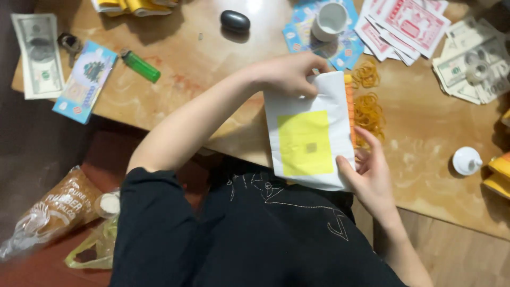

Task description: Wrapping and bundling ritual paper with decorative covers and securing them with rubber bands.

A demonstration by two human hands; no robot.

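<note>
Centre frame, both hands are gripping a white packet [311, 135] with a yellow square: left hand [289, 74] pinching its top edge, right hand [372, 178] clasping the lower corner. Best keeping it flat, clear of the rubber bands [368, 109].

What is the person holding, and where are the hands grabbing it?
A flat white paper packet with a yellow square. The left hand pinches its top edge; the right hand grips its lower right corner, thumb on the front.
</note>
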